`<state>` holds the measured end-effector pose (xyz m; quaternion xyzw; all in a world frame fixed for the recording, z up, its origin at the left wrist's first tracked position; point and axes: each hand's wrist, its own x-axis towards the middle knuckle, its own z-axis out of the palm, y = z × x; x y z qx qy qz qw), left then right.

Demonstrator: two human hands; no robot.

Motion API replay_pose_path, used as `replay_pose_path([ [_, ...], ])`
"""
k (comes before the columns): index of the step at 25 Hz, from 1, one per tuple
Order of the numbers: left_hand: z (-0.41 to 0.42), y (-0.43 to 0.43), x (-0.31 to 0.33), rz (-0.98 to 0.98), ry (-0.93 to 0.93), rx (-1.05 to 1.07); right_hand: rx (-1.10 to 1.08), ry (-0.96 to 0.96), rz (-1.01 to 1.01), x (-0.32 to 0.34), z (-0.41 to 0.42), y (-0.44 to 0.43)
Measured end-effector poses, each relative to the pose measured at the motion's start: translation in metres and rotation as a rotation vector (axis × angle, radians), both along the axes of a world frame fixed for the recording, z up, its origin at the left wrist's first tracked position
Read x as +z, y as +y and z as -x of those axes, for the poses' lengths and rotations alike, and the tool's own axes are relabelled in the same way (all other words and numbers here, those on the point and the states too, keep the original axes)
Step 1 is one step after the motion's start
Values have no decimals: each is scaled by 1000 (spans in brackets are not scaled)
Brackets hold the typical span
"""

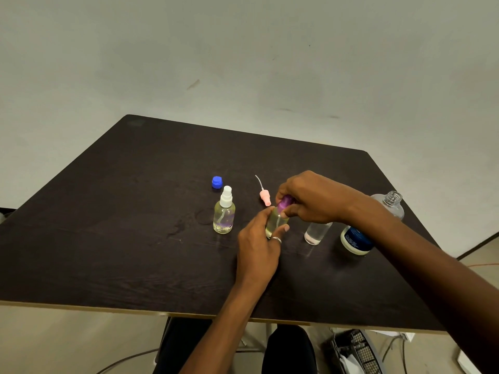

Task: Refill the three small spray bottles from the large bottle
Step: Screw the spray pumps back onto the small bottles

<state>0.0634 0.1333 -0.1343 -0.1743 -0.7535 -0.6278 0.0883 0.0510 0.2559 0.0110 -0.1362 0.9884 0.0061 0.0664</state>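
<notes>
My left hand (259,247) grips the body of a small clear bottle (274,222) with yellowish liquid, standing mid-table. Over it, my right hand (310,198) pinches its purple spray top (285,203). To the left stands a second small bottle (224,215) with a white spray top on, holding yellowish liquid. On the right a third small clear bottle (315,233) stands partly behind my right wrist, its top hidden. The large clear bottle (359,238) with a dark blue label stands open at the far right, behind my forearm.
A pink spray top (265,197) with its tube lies on the dark table (108,238) behind the bottles. A blue cap (217,182) sits further left. A wall rises behind the table. Below the near edge are a black crate (356,349) and cables.
</notes>
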Motion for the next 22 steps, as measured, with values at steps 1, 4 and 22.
replay_pose_path([
  [1,-1,0,1,-7,3,5,-13,16,0,-2,-1,0],
  [4,-2,1,1,-11,13,33,-61,61,-14,-9,-1,-3],
  [22,8,-5,4,122,69,48,-24,51,108,-8,0,-5],
])
